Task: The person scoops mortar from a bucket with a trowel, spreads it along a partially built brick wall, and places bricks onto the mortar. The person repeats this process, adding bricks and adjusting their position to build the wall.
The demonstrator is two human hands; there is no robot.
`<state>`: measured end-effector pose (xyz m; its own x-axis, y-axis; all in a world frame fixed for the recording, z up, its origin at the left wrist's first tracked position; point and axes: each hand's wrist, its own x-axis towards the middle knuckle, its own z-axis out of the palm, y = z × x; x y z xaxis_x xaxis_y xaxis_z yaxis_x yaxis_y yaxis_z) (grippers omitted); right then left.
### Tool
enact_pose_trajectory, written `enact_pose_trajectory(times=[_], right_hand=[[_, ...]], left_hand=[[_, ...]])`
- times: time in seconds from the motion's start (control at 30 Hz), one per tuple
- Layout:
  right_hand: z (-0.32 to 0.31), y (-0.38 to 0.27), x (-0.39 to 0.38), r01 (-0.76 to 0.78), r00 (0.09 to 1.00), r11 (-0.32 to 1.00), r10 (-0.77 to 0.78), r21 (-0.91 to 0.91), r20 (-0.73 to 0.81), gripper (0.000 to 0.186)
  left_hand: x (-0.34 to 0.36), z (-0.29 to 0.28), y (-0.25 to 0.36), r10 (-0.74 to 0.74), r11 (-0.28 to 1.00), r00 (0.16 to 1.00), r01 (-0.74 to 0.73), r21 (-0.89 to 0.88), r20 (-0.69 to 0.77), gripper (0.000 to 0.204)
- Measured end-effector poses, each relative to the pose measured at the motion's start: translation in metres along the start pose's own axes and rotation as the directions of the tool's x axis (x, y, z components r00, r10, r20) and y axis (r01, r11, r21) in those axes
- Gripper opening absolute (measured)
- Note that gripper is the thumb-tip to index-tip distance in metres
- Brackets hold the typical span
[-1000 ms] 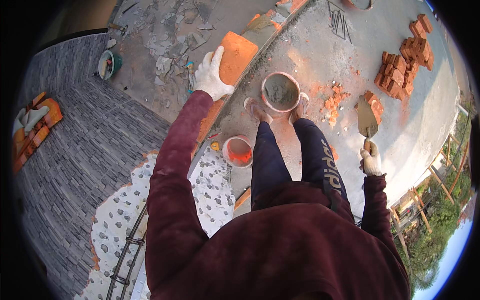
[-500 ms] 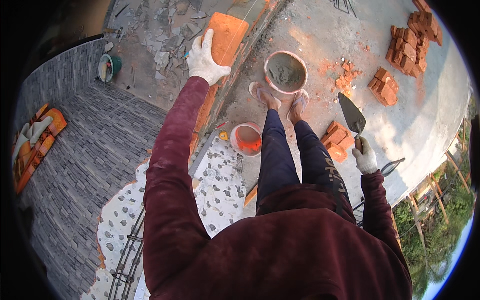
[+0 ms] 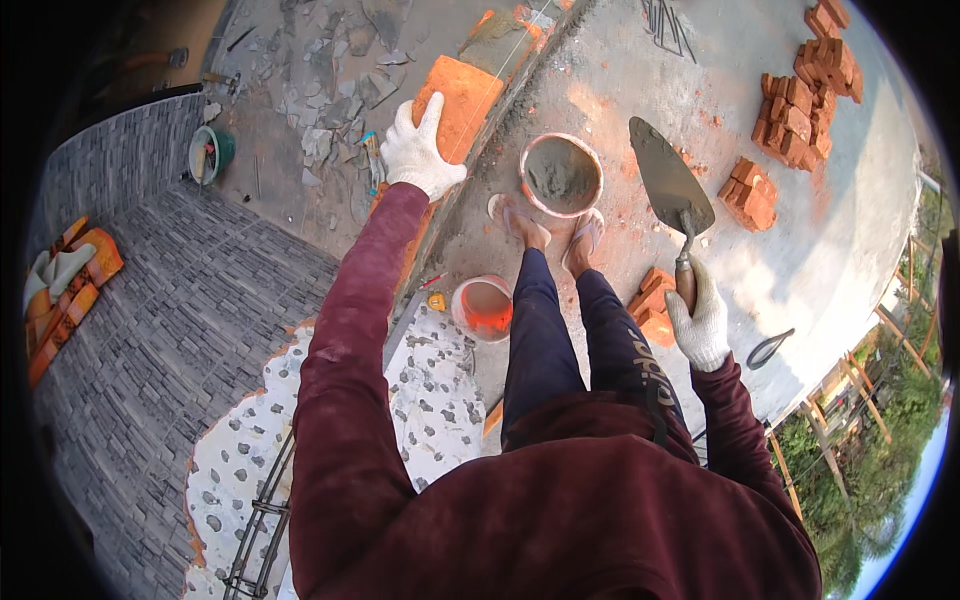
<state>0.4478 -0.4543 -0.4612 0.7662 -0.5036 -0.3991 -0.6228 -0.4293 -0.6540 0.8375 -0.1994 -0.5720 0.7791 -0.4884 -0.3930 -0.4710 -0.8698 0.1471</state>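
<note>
In its white glove, my left hand (image 3: pixel 422 158) grips the near end of an orange brick (image 3: pixel 465 92), fingers and thumb spread over its edges. The brick lies on the low brick wall, beneath a thin taut string (image 3: pixel 480 112). Beyond it, grey mortar (image 3: pixel 497 45) covers the wall top. My gloved right hand (image 3: pixel 704 325) is closed round the handle of a pointed trowel (image 3: pixel 662 175), whose blade is raised over the floor at my right. Between wall and trowel, a round tub (image 3: pixel 597 195) of wet mortar stands at my feet.
An orange-red bucket (image 3: pixel 484 325), a yellow tape measure (image 3: pixel 436 301) and a red pencil (image 3: pixel 432 280) sit beside the wall. Brick stacks (image 3: pixel 790 122) stand at right, with more bricks (image 3: pixel 655 308) by my leg. A green bucket (image 3: pixel 222 150) and broken tile pieces (image 3: pixel 320 140) lie across the wall.
My right hand has raised the trowel and brought it leftward and closer, so its blade looks larger. My left hand stays on the brick, which appears slightly lower in view.
</note>
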Motion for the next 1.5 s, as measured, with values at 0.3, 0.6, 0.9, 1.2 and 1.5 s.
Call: enact_pose_trajectory(times=[0.3, 0.6, 0.9, 1.2, 1.5], right_hand=[[0.045, -0.155, 0.107, 0.405, 0.907, 0.912, -0.409, -0.061, -0.098, 0.048], [0.121, -0.189, 0.179, 0.447, 0.877, 0.889, -0.413, -0.101, 0.247, 0.042], [0.161, -0.172, 0.205, 0.383, 0.890, 0.901, -0.301, -0.205, 0.342, 0.036], [0.168, -0.174, 0.198, 0.468, 0.853, 0.870, -0.398, -0.155, 0.337, 0.031], [0.169, -0.169, 0.175, 0.414, 0.861, 0.892, -0.320, -0.181, 0.395, 0.040]], left_hand=[[0.000, -0.015, -0.033, 0.053, 0.972, 0.998, -0.047, -0.232, 0.020, 0.129], [-0.017, 0.014, -0.093, -0.138, 0.684, 0.962, 0.265, -0.679, 0.237, 0.078], [-0.016, 0.017, -0.078, -0.218, 0.881, 0.976, 0.202, -0.427, 0.013, 0.069], [-0.019, 0.022, -0.077, -0.253, 0.896, 0.966, 0.214, -0.390, -0.051, 0.073], [-0.032, 0.017, -0.055, -0.184, 0.936, 0.983, 0.172, -0.309, -0.010, 0.110]])
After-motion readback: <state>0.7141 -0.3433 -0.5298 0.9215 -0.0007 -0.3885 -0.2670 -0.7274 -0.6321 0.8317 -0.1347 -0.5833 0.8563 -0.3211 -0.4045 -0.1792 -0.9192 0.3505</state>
